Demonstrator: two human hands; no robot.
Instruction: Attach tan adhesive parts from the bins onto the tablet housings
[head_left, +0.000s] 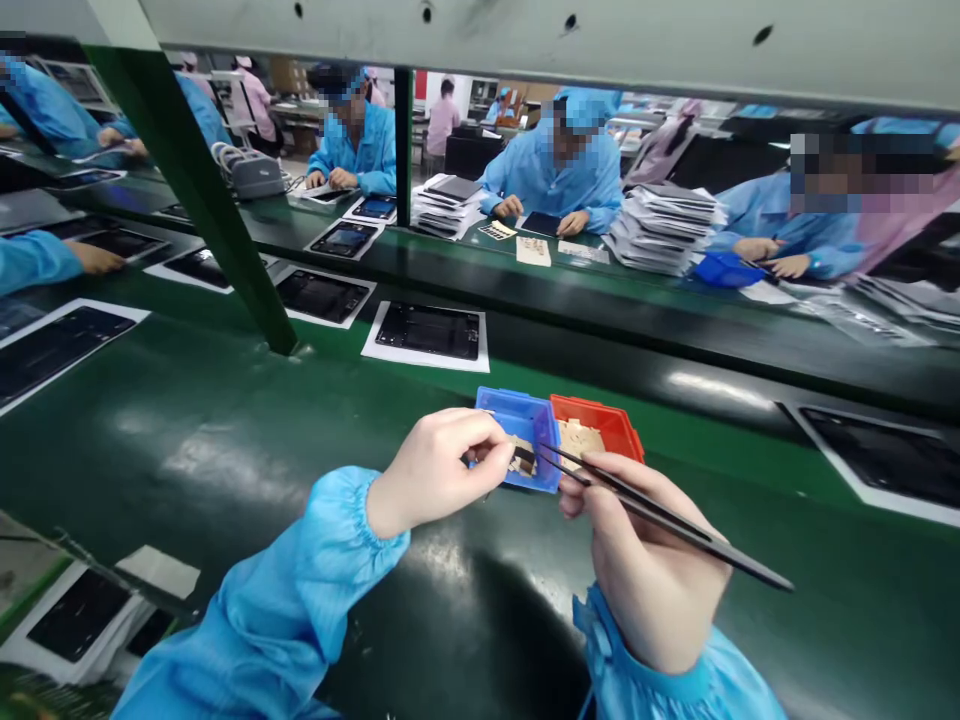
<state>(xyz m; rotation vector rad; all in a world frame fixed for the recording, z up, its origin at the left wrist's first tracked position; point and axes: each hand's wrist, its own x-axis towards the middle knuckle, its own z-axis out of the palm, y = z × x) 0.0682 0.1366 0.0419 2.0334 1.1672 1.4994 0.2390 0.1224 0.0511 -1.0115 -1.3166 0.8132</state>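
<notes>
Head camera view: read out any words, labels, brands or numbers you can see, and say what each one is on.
No text can be read.
Small piece pinched by the left hand: no print visible.
Tweezers in the right hand: plain.
Blue tray and red tray: unlabelled.
Sheets on the far bench: marks too small.

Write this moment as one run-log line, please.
left hand: pinches small tan part | right hand: holds black tweezers, tips at part | over blue tray, beside red tray

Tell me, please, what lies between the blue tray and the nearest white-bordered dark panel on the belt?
In the head view, only bare green belt surface separates the blue tray from the dark panel; nothing rests there.
</notes>
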